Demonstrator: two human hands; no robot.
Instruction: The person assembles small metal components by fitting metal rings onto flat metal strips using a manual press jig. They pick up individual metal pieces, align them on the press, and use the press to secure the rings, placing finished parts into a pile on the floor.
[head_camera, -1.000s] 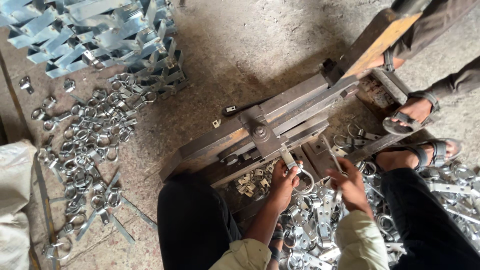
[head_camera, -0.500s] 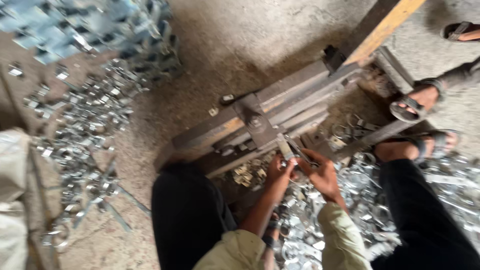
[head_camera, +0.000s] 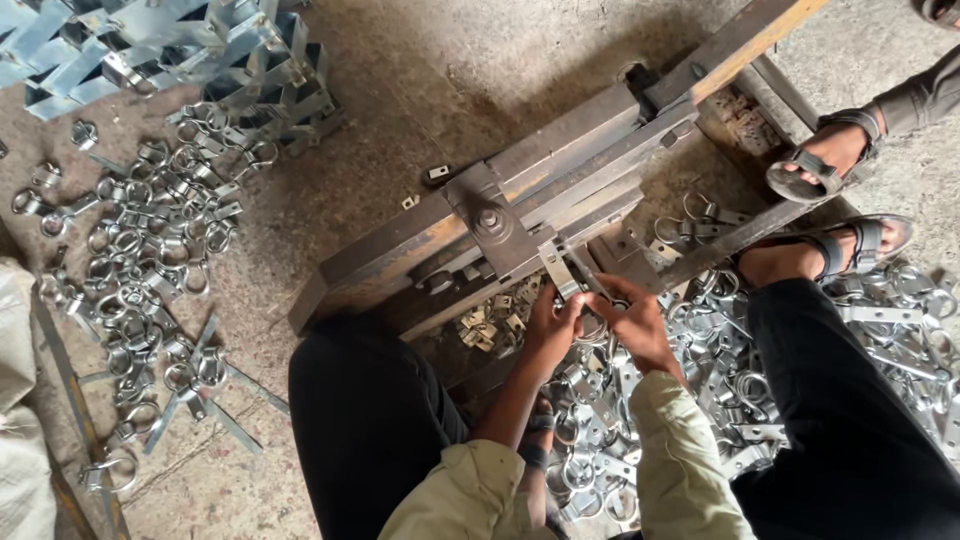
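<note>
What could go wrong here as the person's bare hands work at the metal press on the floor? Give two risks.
Both the left hand and right hand sit right at the press with a metal strip, so fingers could get pinched or cut. Loose clamp rings crowd the sandalled feet, inviting a scrape or slip.

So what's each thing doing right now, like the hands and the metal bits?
Left hand: fingers gripping a metal clamp piece at the press.
Right hand: fingers holding the same piece from the other side.
Iron press: sitting flat on the ground.
Ring clamps: scattered loose on the floor.
Folded metal brackets: stacked in a pile.
</note>
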